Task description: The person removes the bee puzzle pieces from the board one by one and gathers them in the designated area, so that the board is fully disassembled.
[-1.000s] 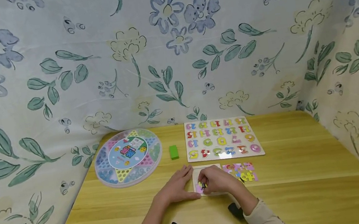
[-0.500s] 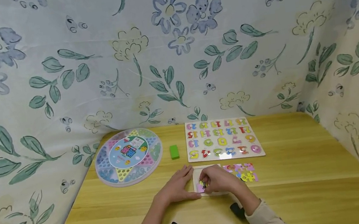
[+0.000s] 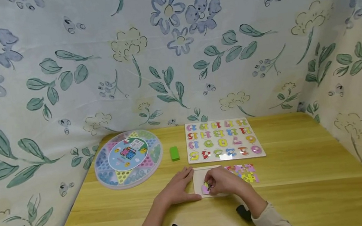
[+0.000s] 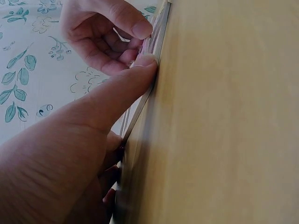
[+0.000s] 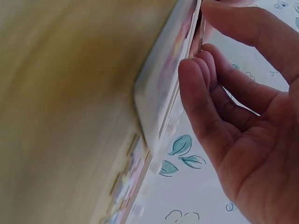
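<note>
In the head view a shallow wooden puzzle tray (image 3: 197,175) lies at the front middle of the table. My left hand (image 3: 175,189) rests at its left side, thumb along the near edge and fingers at the far left corner. My right hand (image 3: 225,181) pinches a small pink and yellow puzzle piece (image 3: 205,189) over the tray's near part. In the left wrist view, the left hand (image 4: 79,126) touches the tray's edge with its thumb. The right wrist view has the right hand (image 5: 247,107) with thumb and fingertips around a thin piece edge (image 5: 201,35).
Loose jigsaw pieces (image 3: 250,176) lie right of the tray, partly behind the right hand. A number board (image 3: 224,140) lies beyond it, a green block (image 3: 174,153) to the back left, and a round game board (image 3: 129,159) farther left. A floral cloth (image 3: 173,53) hangs behind.
The right hand and the pinched piece have shifted slightly right over the tray. The left hand stays on the tray's left side.
</note>
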Motion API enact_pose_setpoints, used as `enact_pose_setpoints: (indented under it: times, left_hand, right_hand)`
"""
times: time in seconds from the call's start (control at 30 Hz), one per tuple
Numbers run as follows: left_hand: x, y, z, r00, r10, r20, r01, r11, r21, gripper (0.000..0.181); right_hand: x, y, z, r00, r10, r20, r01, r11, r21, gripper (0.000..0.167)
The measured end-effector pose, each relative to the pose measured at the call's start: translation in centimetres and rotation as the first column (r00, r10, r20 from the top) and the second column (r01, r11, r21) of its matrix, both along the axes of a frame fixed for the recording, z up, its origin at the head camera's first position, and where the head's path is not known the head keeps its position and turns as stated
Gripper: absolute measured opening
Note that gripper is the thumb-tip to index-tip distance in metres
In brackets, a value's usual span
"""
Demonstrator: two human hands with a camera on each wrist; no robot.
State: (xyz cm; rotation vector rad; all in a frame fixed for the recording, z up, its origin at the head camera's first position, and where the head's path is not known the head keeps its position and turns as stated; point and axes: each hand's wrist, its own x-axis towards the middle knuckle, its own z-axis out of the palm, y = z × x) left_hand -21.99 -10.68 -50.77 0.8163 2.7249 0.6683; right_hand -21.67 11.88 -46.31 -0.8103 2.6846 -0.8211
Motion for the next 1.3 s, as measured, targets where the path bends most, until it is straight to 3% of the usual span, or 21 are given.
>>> enact_pose_setpoints:
  times: [0.5, 0.93, 1.17, 1.3]
  left_hand:
    - [-0.1, -0.2, -0.2, 1.000, 0.018, 0.026, -0.018, 1.000, -0.003, 0.102]
    - [0.0, -0.3, -0.2, 1.000, 0.009, 0.027, -0.009, 1.000, 0.002, 0.102]
    - [0.1, -0.4, 0.1, 1.000, 0.009, 0.030, -0.009, 1.000, 0.011, 0.101]
    - [0.2, -0.3, 0.1, 0.999, 0.013, 0.037, -0.014, 1.000, 0.017, 0.102]
  right_hand:
    - [0.7, 3.0, 0.7, 0.992, -0.125, 0.022, 0.124, 0.992, 0.020, 0.027]
    - [1.2, 6.9, 0.0, 0.995, -0.096, -0.013, 0.097, 0.995, 0.028, 0.026]
    - [1.8, 7.4, -0.2, 0.997, -0.062, 0.043, 0.061, 0.998, 0.028, 0.027]
    - [1.9, 7.4, -0.3, 0.998, -0.063, 0.026, 0.062, 0.997, 0.038, 0.027]
